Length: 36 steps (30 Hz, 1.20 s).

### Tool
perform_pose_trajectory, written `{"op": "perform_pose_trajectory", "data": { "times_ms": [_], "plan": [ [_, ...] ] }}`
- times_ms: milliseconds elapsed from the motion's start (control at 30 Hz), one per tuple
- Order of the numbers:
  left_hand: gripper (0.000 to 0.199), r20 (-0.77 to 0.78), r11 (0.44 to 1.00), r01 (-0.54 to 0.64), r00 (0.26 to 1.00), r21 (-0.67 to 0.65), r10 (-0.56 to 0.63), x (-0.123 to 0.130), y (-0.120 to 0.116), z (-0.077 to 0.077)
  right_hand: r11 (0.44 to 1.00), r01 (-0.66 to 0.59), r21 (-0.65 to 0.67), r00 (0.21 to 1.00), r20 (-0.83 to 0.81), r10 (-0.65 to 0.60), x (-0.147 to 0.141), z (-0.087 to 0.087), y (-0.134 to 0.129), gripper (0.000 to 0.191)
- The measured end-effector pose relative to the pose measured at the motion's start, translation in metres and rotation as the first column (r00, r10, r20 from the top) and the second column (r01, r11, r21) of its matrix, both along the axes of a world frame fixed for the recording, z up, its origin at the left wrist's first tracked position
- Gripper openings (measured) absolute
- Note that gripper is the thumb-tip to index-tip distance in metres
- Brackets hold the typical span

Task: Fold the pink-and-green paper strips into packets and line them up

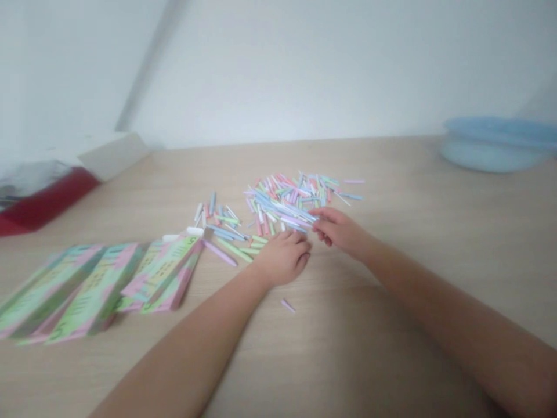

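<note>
Pastel-coloured thin sticks (287, 191), in pink, blue, green, purple and white, lie in a loose pile on the table. My right hand (339, 230) is at the pile's front right edge, its fingers closed on the ends of some blue and purple sticks (297, 213). Just left of it, my left hand (285, 257) rests low at the pile's front edge with its fingers curled in. What lies under those fingers is hidden. A smaller group of sticks (220, 217) spreads to the left of the main pile. Blur softens the details.
Stacks of pink and green printed strips (93, 284) lie on the left of the wooden table (391, 191). Behind them stands an open red and white box (52, 200). A light blue round container (496, 145) sits back right. One short purple stick (288, 305) lies nearer me.
</note>
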<state>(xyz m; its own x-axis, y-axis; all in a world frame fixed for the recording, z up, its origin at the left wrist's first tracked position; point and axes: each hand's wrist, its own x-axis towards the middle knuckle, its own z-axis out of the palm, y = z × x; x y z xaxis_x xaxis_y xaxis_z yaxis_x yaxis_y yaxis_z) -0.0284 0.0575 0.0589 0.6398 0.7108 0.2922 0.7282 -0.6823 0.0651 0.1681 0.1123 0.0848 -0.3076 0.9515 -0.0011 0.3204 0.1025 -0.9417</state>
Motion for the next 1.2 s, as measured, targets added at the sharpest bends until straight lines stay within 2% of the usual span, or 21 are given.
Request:
{"op": "perform_pose_trajectory", "data": {
  "times_ms": [67, 167, 267, 367, 467, 533, 600, 667, 767, 867, 1033, 1100, 1200],
  "plan": [
    [0.028, 0.017, 1.0, -0.019, 1.0, 0.012, 0.019, 0.0, 0.002, -0.003, 0.989, -0.077, 0.128, 0.988, 0.143, 0.059, -0.023, 0.001, -0.001, 0.035],
    [0.027, 0.063, 0.999, -0.039, 0.997, 0.019, 0.038, -0.001, 0.004, -0.009, 0.918, -0.153, 0.366, 0.95, 0.31, 0.034, -0.054, 0.003, 0.004, 0.029],
    [0.032, 0.085, 0.999, -0.038, 0.996, 0.015, 0.037, -0.001, 0.005, -0.016, 0.874, -0.264, 0.408, 0.922, 0.372, 0.105, -0.084, 0.006, 0.011, 0.026],
    [0.042, 0.135, 0.998, -0.065, 0.989, -0.003, 0.065, 0.0, 0.005, -0.019, 0.834, -0.368, 0.412, 0.898, 0.39, 0.204, -0.109, 0.006, 0.018, 0.035],
    [0.043, 0.155, 0.997, -0.067, 0.985, -0.026, 0.07, 0.0, 0.005, -0.017, 0.761, -0.337, 0.555, 0.906, 0.41, 0.102, -0.12, 0.003, 0.029, 0.043],
    [0.038, 0.126, 0.999, -0.025, 0.992, -0.039, 0.03, 0.0, 0.005, -0.013, 0.739, -0.248, 0.626, 0.925, 0.379, -0.01, -0.114, -0.001, 0.038, 0.038],
    [0.032, 0.092, 0.999, 0.001, 0.996, -0.049, 0.004, 0.001, 0.006, -0.009, 0.761, -0.171, 0.626, 0.933, 0.352, -0.08, -0.099, -0.005, 0.046, 0.029],
    [0.029, 0.068, 0.999, -0.005, 0.998, -0.051, 0.008, 0.001, 0.006, -0.006, 0.785, -0.145, 0.602, 0.926, 0.363, -0.107, -0.079, -0.008, 0.051, 0.025],
    [0.026, 0.055, 0.999, -0.012, 0.998, -0.051, 0.015, 0.001, 0.006, -0.003, 0.788, -0.215, 0.577, 0.89, 0.448, -0.085, -0.05, -0.012, 0.049, 0.022],
    [0.025, 0.077, 0.998, 0.016, 0.997, -0.062, -0.011, 0.002, 0.007, -0.002, 0.767, -0.338, 0.545, 0.842, 0.539, -0.012, -0.028, -0.018, 0.042, 0.018],
    [0.021, 0.121, 0.993, 0.07, 0.991, -0.092, -0.058, 0.001, 0.007, 0.0, 0.722, -0.436, 0.537, 0.775, 0.632, -0.002, -0.013, -0.031, 0.033, 0.021],
    [0.02, 0.114, 0.996, 0.037, 0.993, -0.078, -0.028, 0.0, 0.005, 0.002, 0.722, -0.445, 0.53, 0.758, 0.652, -0.012, -0.012, -0.033, 0.031, 0.021],
    [0.019, 0.085, 0.997, -0.076, 0.993, -0.024, 0.077, -0.002, 0.001, 0.003, 0.717, -0.463, 0.521, 0.726, 0.687, -0.03, -0.011, -0.033, 0.031, 0.019]
  ]
}}
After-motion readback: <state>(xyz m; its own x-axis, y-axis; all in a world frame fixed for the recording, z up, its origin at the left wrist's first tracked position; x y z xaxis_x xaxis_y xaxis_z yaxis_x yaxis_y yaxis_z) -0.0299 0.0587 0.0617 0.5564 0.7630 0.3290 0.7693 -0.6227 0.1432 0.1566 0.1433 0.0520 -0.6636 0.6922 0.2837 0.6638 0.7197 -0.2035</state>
